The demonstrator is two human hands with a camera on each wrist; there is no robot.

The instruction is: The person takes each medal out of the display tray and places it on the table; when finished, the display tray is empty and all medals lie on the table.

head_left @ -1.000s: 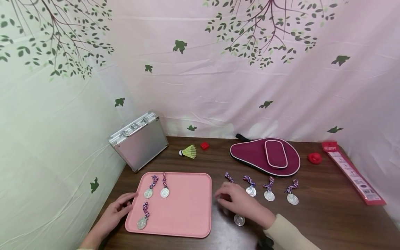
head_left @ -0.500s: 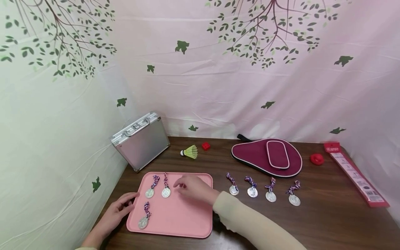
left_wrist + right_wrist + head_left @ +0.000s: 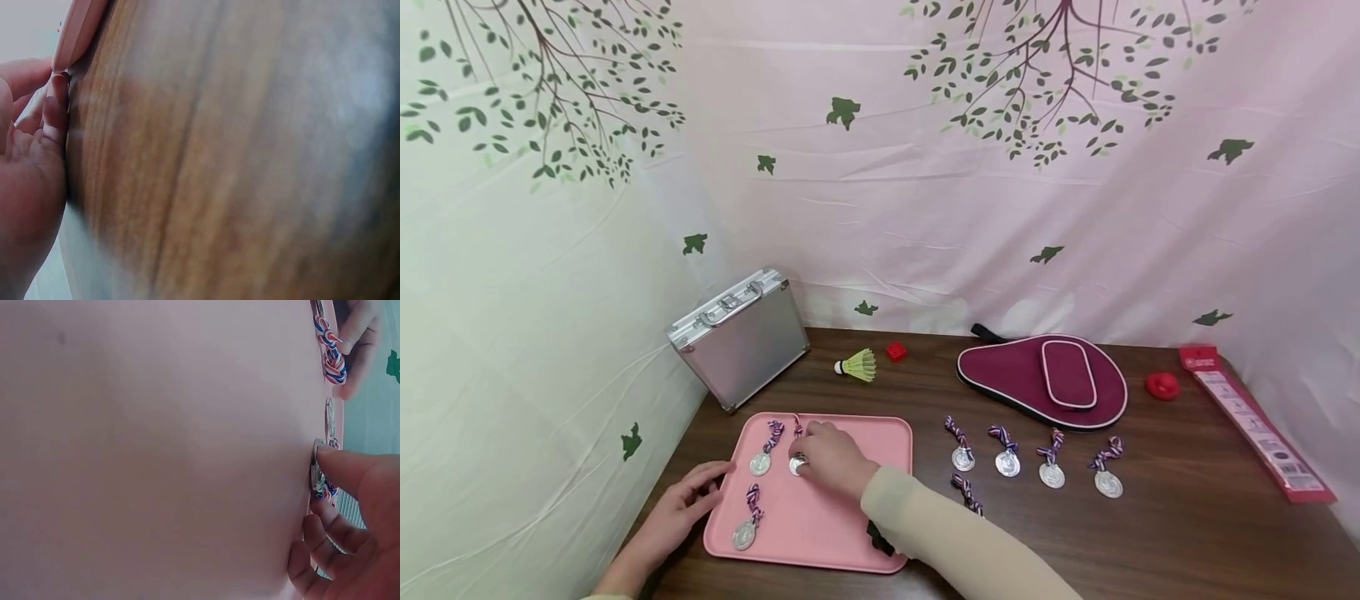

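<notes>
On the pink tray (image 3: 820,546) lie silver medals with knotted red, white and blue ribbons. My right hand (image 3: 837,458) reaches over the tray and pinches a medal (image 3: 797,464) in the back row; in the right wrist view the thumb presses against that medal (image 3: 317,464). Left of it lies another medal (image 3: 760,463), and a third medal (image 3: 744,535) is nearer the front. At the tray's left edge my left hand (image 3: 676,508) holds the rim, its fingers curled at the tray's edge (image 3: 78,34) in the left wrist view.
Several medals (image 3: 1007,463) lie on the table right of the tray; one ribbon (image 3: 967,493) is partly covered by my right sleeve. Behind stand or lie a silver case (image 3: 741,346), shuttlecock (image 3: 859,365), red brick (image 3: 896,352), maroon paddle case (image 3: 1000,375), red object (image 3: 1162,385) and long red packet (image 3: 1255,425).
My right hand has moved left from the table medals, across the tray, and taken hold of the back-row medal. The left hand has stayed at the tray's edge.
</notes>
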